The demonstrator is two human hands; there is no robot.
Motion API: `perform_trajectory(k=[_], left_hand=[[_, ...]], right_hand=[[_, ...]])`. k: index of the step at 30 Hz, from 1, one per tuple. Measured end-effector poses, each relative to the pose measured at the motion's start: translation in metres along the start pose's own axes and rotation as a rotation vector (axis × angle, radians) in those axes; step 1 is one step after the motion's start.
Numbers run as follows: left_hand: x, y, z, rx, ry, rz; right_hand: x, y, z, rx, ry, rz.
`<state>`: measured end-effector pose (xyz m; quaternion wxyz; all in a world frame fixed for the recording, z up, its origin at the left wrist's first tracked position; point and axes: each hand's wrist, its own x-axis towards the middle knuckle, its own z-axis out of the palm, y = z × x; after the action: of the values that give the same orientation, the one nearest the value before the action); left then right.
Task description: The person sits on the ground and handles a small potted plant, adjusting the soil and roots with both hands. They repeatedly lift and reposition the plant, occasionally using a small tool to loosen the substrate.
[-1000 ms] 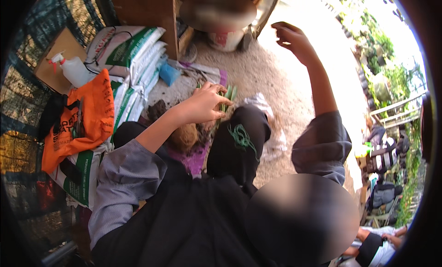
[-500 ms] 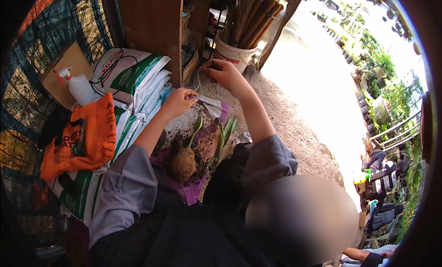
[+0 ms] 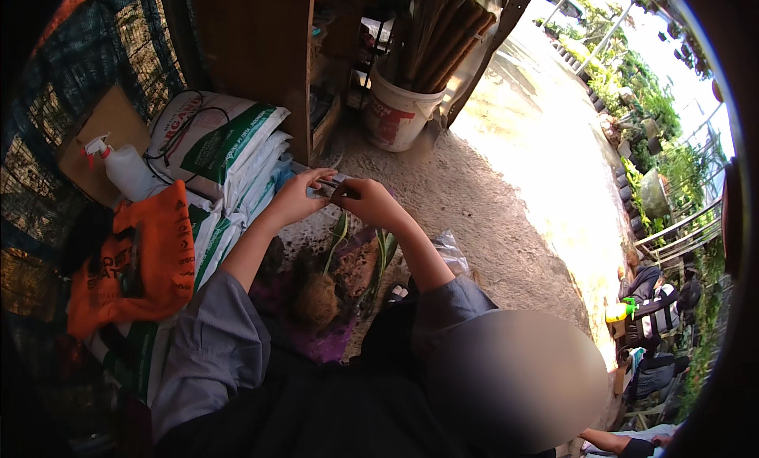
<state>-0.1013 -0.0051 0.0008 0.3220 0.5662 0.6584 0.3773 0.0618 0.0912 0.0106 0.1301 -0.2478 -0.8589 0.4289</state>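
Observation:
My left hand (image 3: 296,200) and my right hand (image 3: 368,203) meet in front of me, fingertips pinched close together over the far end of the work sheet. A thin pale string runs between them in the earlier view; now it is mostly hidden by the fingers. Below them a round ball wrapped in brown fibre (image 3: 316,300) rests on a purple sheet (image 3: 328,343), with a long green leaf (image 3: 338,233) rising from it. To its right lies another leafy plant (image 3: 385,256). Dark loose soil is scattered around them.
Stacked white and green sacks (image 3: 225,146) stand at left, with an orange bag (image 3: 146,260) and a spray bottle (image 3: 128,169). A white bucket (image 3: 399,114) of brown poles stands beyond. Clear plastic (image 3: 451,252) lies at right. Someone's arm (image 3: 605,441) shows at lower right.
My right hand has come down and toward me, closing the gap to my left hand. My left hand has shifted slightly left and nearer.

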Motion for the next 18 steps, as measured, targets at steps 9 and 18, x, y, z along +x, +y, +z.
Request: perform_trajectory(k=[9,18], left_hand=[[0.018,-0.009,0.008,-0.443,-0.189,-0.052],[0.024,-0.025,0.004,-0.32,-0.025,-0.136]], right_hand=[[0.011,0.004,-0.007,0.266,0.018,0.039],[0.02,0.017,-0.007,0.263,0.156,0.025]])
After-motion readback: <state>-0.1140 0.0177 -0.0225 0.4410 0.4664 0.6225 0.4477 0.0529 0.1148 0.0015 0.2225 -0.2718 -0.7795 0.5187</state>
